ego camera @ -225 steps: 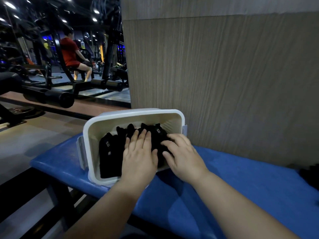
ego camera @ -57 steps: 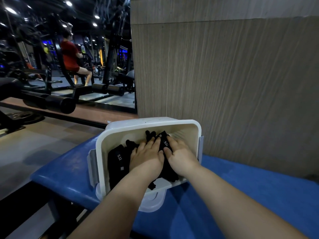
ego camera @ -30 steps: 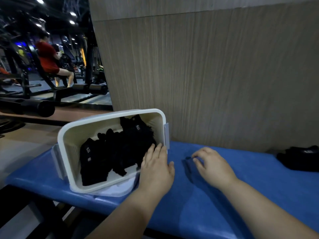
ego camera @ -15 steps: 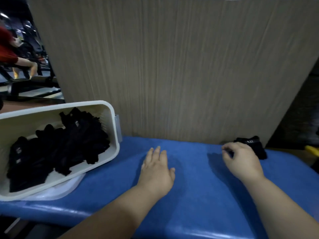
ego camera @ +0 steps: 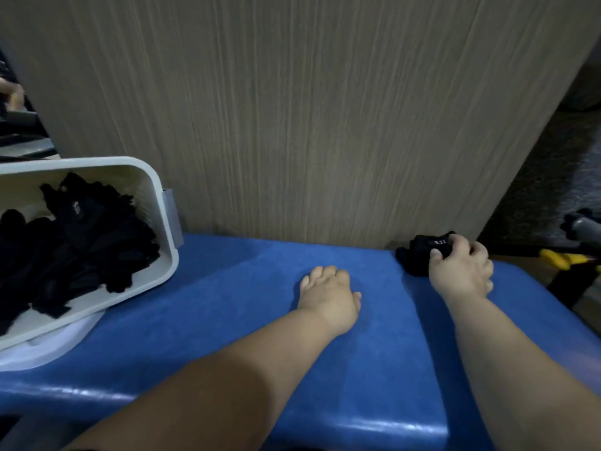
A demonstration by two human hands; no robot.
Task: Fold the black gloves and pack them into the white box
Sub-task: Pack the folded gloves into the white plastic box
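A white box (ego camera: 162, 222) stands tilted at the left end of the blue padded bench (ego camera: 234, 304), propped on its white lid (ego camera: 52, 346). Several folded black gloves (ego camera: 81, 236) lie inside it. At the bench's far right, against the wooden panel, lies a loose black glove (ego camera: 419, 255) with a small white label. My right hand (ego camera: 461, 271) grips this glove, fingers curled over its right side. My left hand (ego camera: 331, 294) rests on the bench mid-way between box and glove, fingers loosely curled, holding nothing.
A tall wood-grain panel (ego camera: 292, 109) rises directly behind the bench. Past the bench's right end are a dark floor, a grey bar (ego camera: 585, 226) and a yellow object (ego camera: 559, 258). The bench's front edge runs close below my forearms.
The view swung right, away from the box. My right hand reached the loose glove at the bench's far right and closed on it. My left hand left the box and curled on the bench.
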